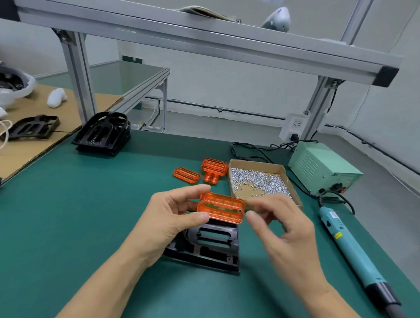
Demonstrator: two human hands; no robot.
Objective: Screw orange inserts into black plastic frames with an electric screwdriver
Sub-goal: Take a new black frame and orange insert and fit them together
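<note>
Left hand (171, 219) pinches an orange insert (221, 208) by its left end, up over a black frame (210, 244).

Its thumb and fingers grip the insert. Right hand (280, 223) is blurry, fingers loosely bent just beside the insert's right end; I cannot tell if it touches. Black frame lies on the green mat (59, 213). More orange inserts (203, 171) sit farther back, next to a box of screws (260, 182). Blue electric screwdriver (353, 254) lies on the right. A stack of black frames (102, 133) sits far left.

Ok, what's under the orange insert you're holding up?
Under the orange insert, pinched by the left hand, a black plastic frame lies on the green mat. The frame's far edge and left side are hidden by the insert and that hand.
</note>
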